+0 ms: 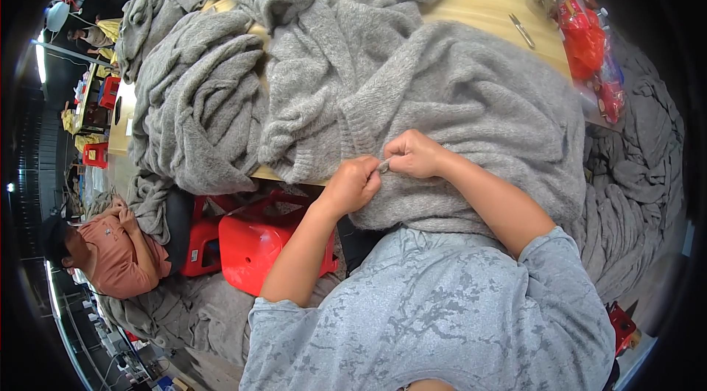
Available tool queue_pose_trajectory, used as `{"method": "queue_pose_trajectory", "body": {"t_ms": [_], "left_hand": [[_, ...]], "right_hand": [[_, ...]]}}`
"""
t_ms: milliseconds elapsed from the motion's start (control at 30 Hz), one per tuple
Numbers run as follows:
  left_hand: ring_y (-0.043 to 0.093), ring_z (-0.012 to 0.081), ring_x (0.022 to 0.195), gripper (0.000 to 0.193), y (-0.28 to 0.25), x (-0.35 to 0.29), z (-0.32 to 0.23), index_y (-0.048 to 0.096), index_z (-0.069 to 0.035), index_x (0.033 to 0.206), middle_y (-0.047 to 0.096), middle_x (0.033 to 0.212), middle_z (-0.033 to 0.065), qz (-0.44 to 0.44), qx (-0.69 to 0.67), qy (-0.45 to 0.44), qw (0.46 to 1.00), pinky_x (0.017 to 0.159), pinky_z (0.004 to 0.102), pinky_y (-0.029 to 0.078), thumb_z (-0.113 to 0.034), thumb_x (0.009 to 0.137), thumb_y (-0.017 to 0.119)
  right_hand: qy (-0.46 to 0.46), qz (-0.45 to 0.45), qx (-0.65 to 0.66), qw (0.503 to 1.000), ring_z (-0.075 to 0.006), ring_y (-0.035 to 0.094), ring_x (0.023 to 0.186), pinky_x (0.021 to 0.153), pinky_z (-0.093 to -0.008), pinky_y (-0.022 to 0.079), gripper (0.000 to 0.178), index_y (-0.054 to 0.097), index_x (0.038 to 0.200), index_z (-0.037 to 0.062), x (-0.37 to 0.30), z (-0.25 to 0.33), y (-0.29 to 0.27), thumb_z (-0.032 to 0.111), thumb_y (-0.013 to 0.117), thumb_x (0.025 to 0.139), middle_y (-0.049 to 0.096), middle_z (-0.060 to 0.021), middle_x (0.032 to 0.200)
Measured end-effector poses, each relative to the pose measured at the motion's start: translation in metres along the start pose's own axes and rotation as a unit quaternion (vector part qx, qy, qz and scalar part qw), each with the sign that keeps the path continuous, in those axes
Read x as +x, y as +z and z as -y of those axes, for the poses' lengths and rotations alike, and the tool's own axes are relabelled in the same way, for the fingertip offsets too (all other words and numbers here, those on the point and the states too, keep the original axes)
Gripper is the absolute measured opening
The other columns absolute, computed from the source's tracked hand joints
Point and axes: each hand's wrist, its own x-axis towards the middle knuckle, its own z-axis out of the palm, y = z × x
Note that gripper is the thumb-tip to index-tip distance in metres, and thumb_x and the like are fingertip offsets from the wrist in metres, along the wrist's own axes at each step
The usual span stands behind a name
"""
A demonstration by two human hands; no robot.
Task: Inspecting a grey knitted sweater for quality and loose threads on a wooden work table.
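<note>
A grey knitted cardigan [479,118] lies spread over the near side of the wooden table and hangs off its edge against my body. My left hand [355,183] and my right hand [414,154] are closed close together, pinching a small bit of the knit's edge between them. The ribbed band [379,100] runs up and away from my fingers. My fingertips partly hide the pinched bit. A sleeve [294,148] of grey knit lies on the table just left of my hands.
A heap of grey knitwear [199,96] covers the table's left side. Thread snips [521,30] and red plastic bags [585,41] lie at the right. A red stool [254,244] stands at my left, where a seated person [121,255] handles knitwear. More knitwear [626,207] is piled at right.
</note>
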Motion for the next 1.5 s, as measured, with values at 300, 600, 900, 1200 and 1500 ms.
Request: {"method": "queue_pose_trajectory", "body": {"t_ms": [300, 600, 900, 1200, 1500], "left_hand": [[0.047, 0.0061, 0.058, 0.010, -0.004, 0.002, 0.013, 0.061, 0.002, 0.084, 0.053, 0.062, 0.0016, 0.032, -0.147, -0.080, 0.985, 0.053, 0.0254, 0.039, -0.003, 0.078, 0.055], [0.048, 0.0014, 0.065, 0.013, 0.000, 0.006, 0.023, 0.063, -0.001, 0.082, 0.059, 0.071, -0.0050, -0.011, -0.356, -0.178, 0.918, 0.057, 0.0197, 0.040, -0.014, 0.082, 0.066], [0.056, 0.0095, 0.070, 0.013, -0.016, 0.002, -0.009, 0.060, -0.001, 0.093, 0.059, 0.078, 0.0008, -0.038, -0.095, -0.127, 0.987, 0.062, 0.0248, 0.044, -0.008, 0.082, 0.062], [0.058, 0.0340, 0.082, 0.018, 0.002, 0.031, -0.059, 0.063, 0.001, 0.090, 0.058, 0.086, 0.0149, 0.012, 0.114, -0.024, 0.993, 0.071, 0.0388, 0.046, -0.007, 0.074, 0.066], [0.053, 0.0113, 0.056, 0.010, 0.016, 0.021, -0.054, 0.059, 0.002, 0.082, 0.056, 0.069, 0.0053, -0.028, -0.081, -0.124, 0.989, 0.050, 0.0291, 0.043, -0.008, 0.083, 0.062]], "right_hand": [[0.045, 0.031, 0.042, 0.998, -0.0043, 0.042, 0.052, 0.048, -0.0256, 0.034, 0.009, 0.060, 0.067, 0.0019, 0.006, 0.004, -0.003, 0.010, 0.061, 0.071, 0.048, 0.0019, 0.051], [-0.002, -0.035, -0.110, 0.993, -0.0188, 0.051, 0.055, 0.054, -0.0343, 0.040, 0.022, 0.060, 0.076, -0.0012, -0.015, 0.023, -0.002, 0.019, 0.067, 0.074, 0.055, -0.0137, 0.061], [0.084, -0.136, -0.118, 0.980, -0.0165, 0.049, 0.054, 0.053, -0.0317, 0.039, 0.022, 0.058, 0.075, -0.0002, -0.094, 0.023, -0.024, 0.018, 0.071, 0.073, 0.054, -0.0100, 0.060], [0.034, -0.178, -0.096, 0.979, -0.0190, 0.050, 0.056, 0.054, -0.0329, 0.040, 0.023, 0.058, 0.076, -0.0001, -0.097, 0.014, -0.018, 0.020, 0.070, 0.073, 0.053, -0.0099, 0.060], [-0.041, -0.247, -0.068, 0.966, -0.0164, 0.050, 0.055, 0.053, -0.0315, 0.040, 0.019, 0.062, 0.080, 0.0008, -0.068, 0.001, 0.013, 0.016, 0.071, 0.072, 0.055, -0.0087, 0.063]]}}
